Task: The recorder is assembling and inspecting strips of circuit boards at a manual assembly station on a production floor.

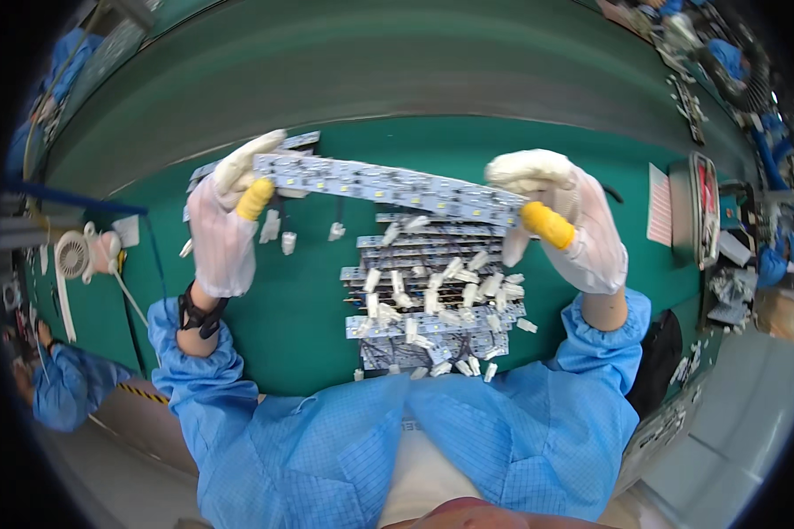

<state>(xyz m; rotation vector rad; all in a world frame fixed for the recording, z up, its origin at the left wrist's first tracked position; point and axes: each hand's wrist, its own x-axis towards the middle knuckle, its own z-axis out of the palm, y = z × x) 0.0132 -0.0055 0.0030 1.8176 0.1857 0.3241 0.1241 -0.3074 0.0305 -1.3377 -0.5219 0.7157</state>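
Between my two gloved hands a long LED circuit board strip [388, 187] is held up above the green mat, its right end a little lower than its left. My left hand [238, 207] pinches the left end, a yellow cover on the thumb. At the other end my right hand [556, 212] grips the strip, also with a yellow-covered thumb. Below it on the mat lies a pile of similar LED strips [432, 331] with dark wires and several white plug connectors [432, 300]. A few more strips [304, 141] lie behind my left hand, partly hidden by it.
The green mat [282, 335] covers the bench. A small fan [73, 254] stands at the left, a metal-rimmed bin [699, 212] at the right beside a pinkish sheet [660, 204]. At the lower left is a co-worker's blue sleeve [71, 383]. A grey wall [370, 75] borders the far side.
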